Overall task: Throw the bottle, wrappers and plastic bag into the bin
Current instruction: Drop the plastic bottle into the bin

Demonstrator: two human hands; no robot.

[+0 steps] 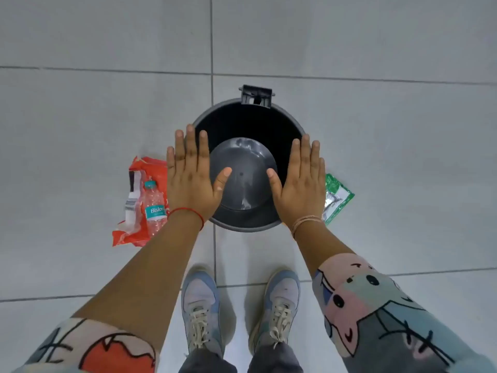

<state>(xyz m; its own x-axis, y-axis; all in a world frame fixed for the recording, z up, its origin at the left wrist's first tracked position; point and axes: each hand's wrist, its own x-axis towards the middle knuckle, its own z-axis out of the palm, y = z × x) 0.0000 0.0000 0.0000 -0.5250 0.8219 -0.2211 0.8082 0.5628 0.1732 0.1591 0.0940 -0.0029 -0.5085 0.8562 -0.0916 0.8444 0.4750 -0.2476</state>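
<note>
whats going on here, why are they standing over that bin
A person stands over an open, empty dark grey bin with both hands held flat, palms down, above it. The left hand and right hand hold nothing. The rubbish lies on the tiled floor: a clear water bottle rests on an orange plastic bag to the left of the bin, beside a white wrapper, and a green wrapper lies to the right. Nothing is in the bin yet.
</note>
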